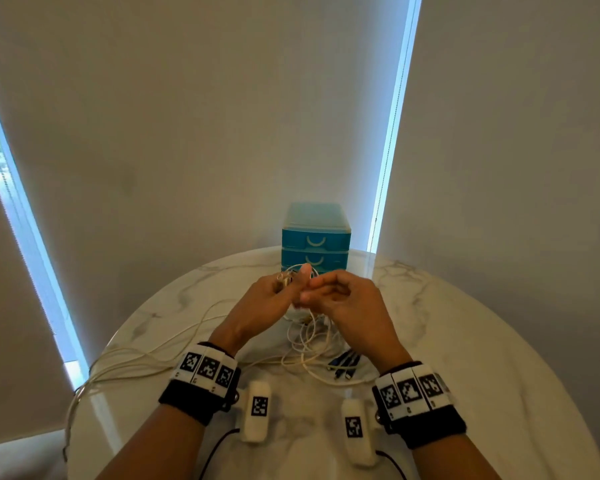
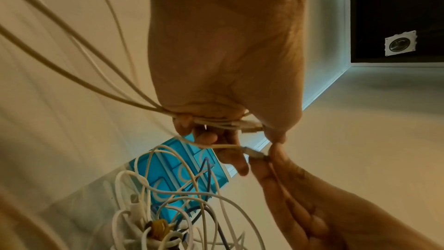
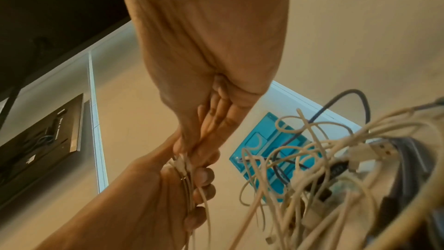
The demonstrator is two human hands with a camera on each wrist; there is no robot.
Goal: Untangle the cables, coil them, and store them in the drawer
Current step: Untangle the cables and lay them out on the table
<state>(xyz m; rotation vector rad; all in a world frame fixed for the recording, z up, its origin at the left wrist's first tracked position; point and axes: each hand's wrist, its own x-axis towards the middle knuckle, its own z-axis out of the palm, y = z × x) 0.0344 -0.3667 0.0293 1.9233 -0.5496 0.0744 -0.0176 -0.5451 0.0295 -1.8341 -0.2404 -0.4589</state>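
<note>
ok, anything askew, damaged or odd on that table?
No damage visible. The white cables lie in a tangle, and beige strands trail over the table's left edge. Both the left hand and right hand grip cable ends. The drawer unit is closed.

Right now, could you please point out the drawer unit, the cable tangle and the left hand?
drawer unit (image 1: 315, 241): head view, top drawer front.
cable tangle (image 1: 309, 337): head view, white loops.
left hand (image 1: 257, 303): head view, back of hand.

cable tangle (image 1: 309, 337) blocks drawer unit (image 1: 315, 242), bare table (image 1: 465, 341) right
</note>
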